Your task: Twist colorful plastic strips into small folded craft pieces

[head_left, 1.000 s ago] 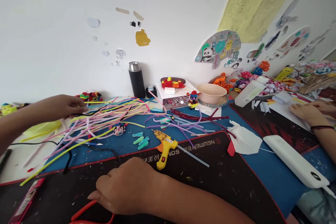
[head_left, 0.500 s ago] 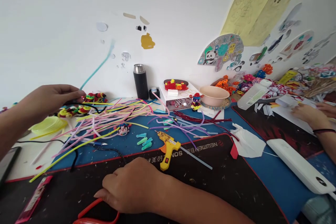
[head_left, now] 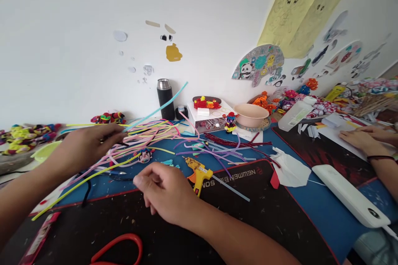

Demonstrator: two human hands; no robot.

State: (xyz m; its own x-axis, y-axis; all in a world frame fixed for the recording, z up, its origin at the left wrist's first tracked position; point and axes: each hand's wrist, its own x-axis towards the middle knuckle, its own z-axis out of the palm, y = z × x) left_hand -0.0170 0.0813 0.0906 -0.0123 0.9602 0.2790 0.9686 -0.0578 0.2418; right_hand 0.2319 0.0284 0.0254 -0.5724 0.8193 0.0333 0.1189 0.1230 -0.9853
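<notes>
A light blue pipe cleaner (head_left: 169, 100) is pinched in the fingers of my left hand (head_left: 90, 143), its free end slanting up to the right in front of the thermos. A short black strand shows just below those fingertips; I cannot tell whether it is held. My right hand (head_left: 169, 196) hovers over the dark desk mat (head_left: 174, 240), fingers loosely curled and apart, nothing visible in them. Just behind it lies a yellow glue gun (head_left: 200, 172) with a glue stick in its back, partly covered by the hand. Red-handled scissors (head_left: 139, 246) lie at the front edge, cut off by the frame.
Pink and yellow pipe cleaners (head_left: 155, 128) spread across the middle, with purple ones (head_left: 214, 157) beside them. At the wall stand a black thermos (head_left: 166, 99) and a beige bowl (head_left: 251, 115). A white power bank (head_left: 348, 194) lies right, near another person's hands (head_left: 363, 138).
My left hand has moved right and down with the light blue pipe cleaner. My right hand has let go of the red scissors and risen toward the glue gun.
</notes>
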